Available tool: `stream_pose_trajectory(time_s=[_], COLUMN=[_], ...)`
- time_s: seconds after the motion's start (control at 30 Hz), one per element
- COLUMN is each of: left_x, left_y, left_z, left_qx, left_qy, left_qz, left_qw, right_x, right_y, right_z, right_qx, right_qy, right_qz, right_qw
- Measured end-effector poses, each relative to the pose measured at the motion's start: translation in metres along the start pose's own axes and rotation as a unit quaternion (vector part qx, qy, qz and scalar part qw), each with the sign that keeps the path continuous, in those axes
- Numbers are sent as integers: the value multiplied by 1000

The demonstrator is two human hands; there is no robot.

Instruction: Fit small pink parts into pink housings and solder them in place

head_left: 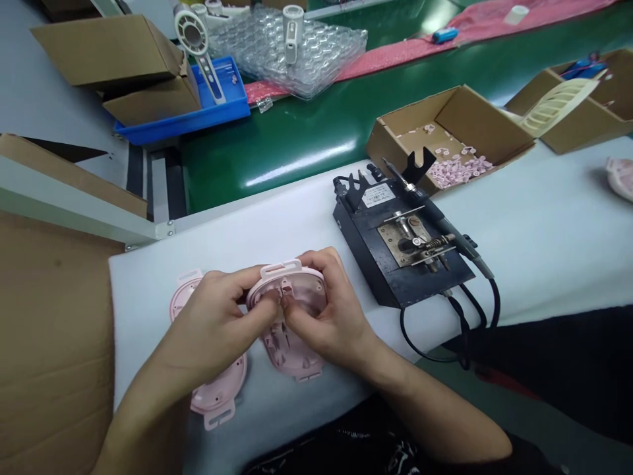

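Both my hands hold a pink plastic shell just above the white table, near its front edge. My left hand grips the shell's left side, thumb and fingertips pinched at its middle. My right hand wraps the right side, its fingertips meeting the left ones at the centre. Whether a small part sits between the fingertips is hidden. A second pink shell lies flat on the table under my left hand.
A black soldering station with its iron and cables stands right of my hands. Behind it an open carton holds small pink parts. A green conveyor belt carries a blue tray, cartons and clear blister trays. Large cardboard stands at left.
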State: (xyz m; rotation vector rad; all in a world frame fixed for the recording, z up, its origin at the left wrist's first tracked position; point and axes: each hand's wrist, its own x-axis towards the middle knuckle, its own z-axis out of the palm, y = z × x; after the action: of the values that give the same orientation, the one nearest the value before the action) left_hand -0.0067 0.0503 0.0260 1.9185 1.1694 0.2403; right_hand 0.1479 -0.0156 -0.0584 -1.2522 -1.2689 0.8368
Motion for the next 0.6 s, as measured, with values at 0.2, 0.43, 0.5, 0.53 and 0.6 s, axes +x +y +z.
stream_pose_trajectory(time_s=[0.2, 0.43, 0.5, 0.53, 0.6], left_x=[0, -2, 2, 5, 13], left_y=[-2, 5, 2, -2, -12], left_z=[9, 4, -1, -2, -4], left_qx=[13, -52, -54, -46, -12], left_qy=[35, 21, 4, -1, -5], left_qz=[-27, -45, -52, -60, -82], left_qw=[999, 997, 997, 997, 997], right_x=[4, 8, 9, 9, 8], right_y=[-7, -19, -15, -11, -4], right_z=[0, -3, -7, -10, -19], right_qx=[-10, -3, 2, 11, 36], right_qy=[22, -10, -19, -22, -1], right_qz=[24, 42, 36, 42, 48], right_qw=[999, 999, 999, 999, 998])
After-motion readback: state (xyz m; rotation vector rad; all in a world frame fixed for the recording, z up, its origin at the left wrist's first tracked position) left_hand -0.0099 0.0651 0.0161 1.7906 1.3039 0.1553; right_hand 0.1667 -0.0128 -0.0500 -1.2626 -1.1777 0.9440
